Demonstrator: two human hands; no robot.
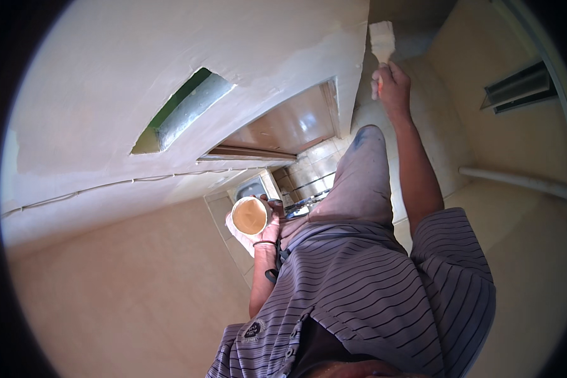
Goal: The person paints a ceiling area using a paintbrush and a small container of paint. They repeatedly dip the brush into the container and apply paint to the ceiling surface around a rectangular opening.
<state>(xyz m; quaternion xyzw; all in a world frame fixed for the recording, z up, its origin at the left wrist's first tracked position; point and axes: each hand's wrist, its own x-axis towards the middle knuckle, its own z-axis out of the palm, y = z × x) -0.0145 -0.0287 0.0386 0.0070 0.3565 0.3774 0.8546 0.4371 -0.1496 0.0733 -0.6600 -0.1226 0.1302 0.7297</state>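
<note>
My right hand point(394, 88) is closed round the handle of a paintbrush point(382, 43), stretched far out at the upper right. The brush's wide bristles look coated in pale paint and point away from me, beside the edge of the whitish wall point(283, 44). Low in front of my body, my left hand point(269, 228) holds a round tub of paint point(250, 217) from its side and below. Tan, cream-coloured paint shows inside the tub, and its rim is whitish. A dark band circles my left wrist.
An opening point(183, 110) pierces the wall at left, above a cable point(132, 181). A brown door point(283, 123) stands below the wall. Near the tub is a grey basin point(251, 188). At right are a louvred vent point(520, 88) and a white pipe point(516, 181).
</note>
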